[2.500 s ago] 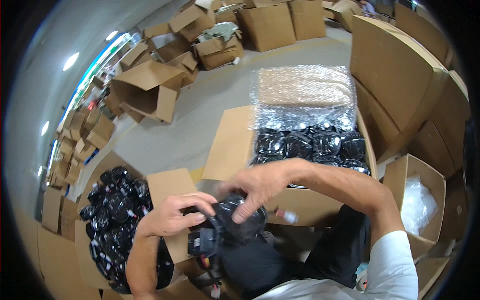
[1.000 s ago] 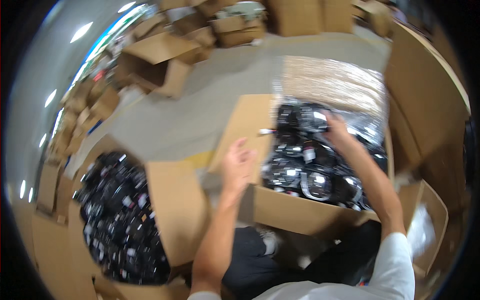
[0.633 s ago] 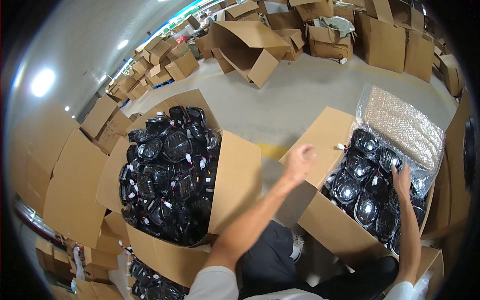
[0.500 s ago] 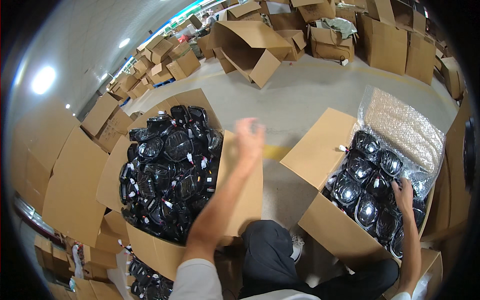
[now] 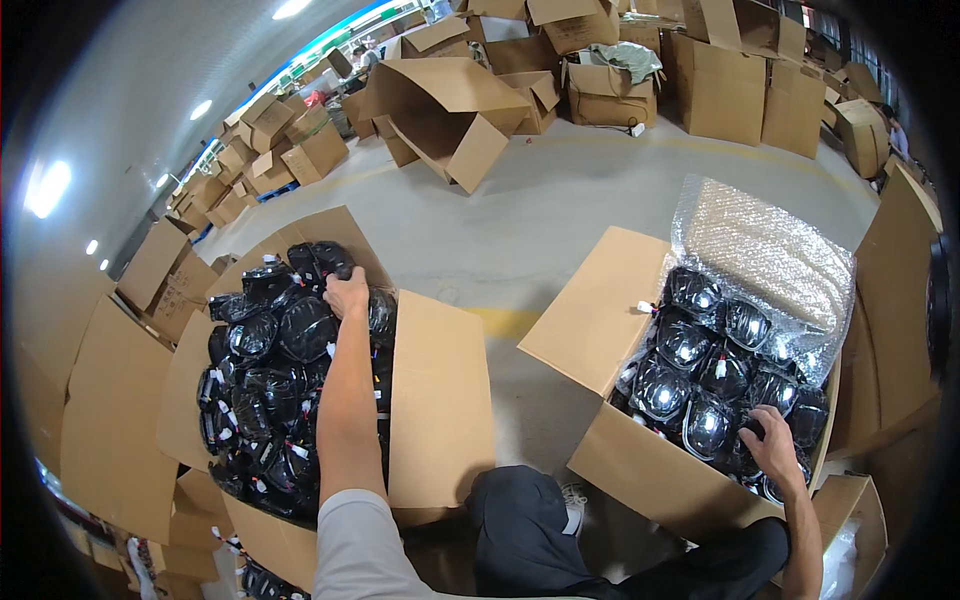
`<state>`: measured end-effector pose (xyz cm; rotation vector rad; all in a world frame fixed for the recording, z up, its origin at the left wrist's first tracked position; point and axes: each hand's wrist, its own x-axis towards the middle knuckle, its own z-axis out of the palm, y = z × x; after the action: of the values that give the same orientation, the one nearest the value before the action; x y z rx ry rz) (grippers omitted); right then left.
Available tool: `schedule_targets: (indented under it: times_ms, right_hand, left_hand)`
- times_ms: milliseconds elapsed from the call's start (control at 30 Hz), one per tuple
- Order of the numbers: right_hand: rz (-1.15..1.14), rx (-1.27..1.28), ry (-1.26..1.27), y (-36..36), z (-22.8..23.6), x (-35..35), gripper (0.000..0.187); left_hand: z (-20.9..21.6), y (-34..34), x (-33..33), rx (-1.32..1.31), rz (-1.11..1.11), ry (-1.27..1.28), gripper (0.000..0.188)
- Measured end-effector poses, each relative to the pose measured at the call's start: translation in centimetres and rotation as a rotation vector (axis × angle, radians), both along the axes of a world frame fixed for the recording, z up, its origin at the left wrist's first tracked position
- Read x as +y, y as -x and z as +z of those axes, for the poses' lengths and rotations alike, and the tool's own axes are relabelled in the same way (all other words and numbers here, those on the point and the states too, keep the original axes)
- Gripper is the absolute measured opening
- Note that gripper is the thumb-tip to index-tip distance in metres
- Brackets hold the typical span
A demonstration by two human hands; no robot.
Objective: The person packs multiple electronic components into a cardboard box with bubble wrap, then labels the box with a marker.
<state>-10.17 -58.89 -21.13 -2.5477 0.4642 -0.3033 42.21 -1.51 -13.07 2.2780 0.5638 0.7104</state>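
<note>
My left hand (image 5: 347, 292) is closed on a black plastic-wrapped part (image 5: 331, 258) at the far right corner of the left carton (image 5: 440, 400). That carton is heaped with shiny black wrapped parts, many with small white plugs on wires. My right hand (image 5: 772, 442) rests in the right carton (image 5: 665, 465), its fingers curled over a black rounded part (image 5: 747, 438); the grip is partly hidden. Glossy rounded parts (image 5: 660, 388) lie in rows around it. A sheet of bubble wrap (image 5: 765, 255) is folded back over that carton's far side.
Raised flaps (image 5: 595, 310) stick out between the two cartons. My knee (image 5: 520, 525) is between them. More black parts (image 5: 268, 580) lie at the lower left, and a small carton (image 5: 850, 530) stands at the lower right. Large cartons (image 5: 450, 105) stand across the floor.
My left hand has moved left from above the gap between the cartons onto a part in the left carton. My right hand has moved nearer me within the right carton. The view has shifted.
</note>
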Motion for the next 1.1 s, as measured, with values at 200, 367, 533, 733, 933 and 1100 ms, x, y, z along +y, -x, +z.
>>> schedule_targets:
  times_ms: [200, 367, 533, 733, 933, 1100]
  right_hand:
    - [0.036, -0.027, -0.062, 0.0, 0.1, 0.0, 0.033]
    - [0.063, -0.039, -0.034, 0.3, 0.4, -0.6, 0.031]
    - [0.29, -0.145, -0.03, -4.3, 4.4, 3.2, 0.03]
    - [0.679, -0.4, -0.318, -10.2, 13.0, 10.2, 0.06]
    - [0.863, -0.106, -0.887, -11.0, 14.7, 11.3, 0.091]
    - [0.412, -0.324, -1.284, -5.8, 9.9, 4.0, 0.079]
  left_hand:
    - [0.9, 5.3, 3.8, -0.476, -0.374, 0.575, 0.033]
    - [8.4, 15.9, 6.3, -0.28, -0.615, 0.713, 0.036]
    - [15.2, 23.1, 5.6, -0.086, -0.991, 0.688, 0.064]
    - [15.2, 27.0, -6.9, 0.343, -1.458, 0.605, 0.094]
    - [9.2, 30.8, -20.4, 0.848, -1.727, 0.753, 0.089]
    - [2.4, 30.7, -27.6, 1.064, -1.678, 1.086, 0.053]
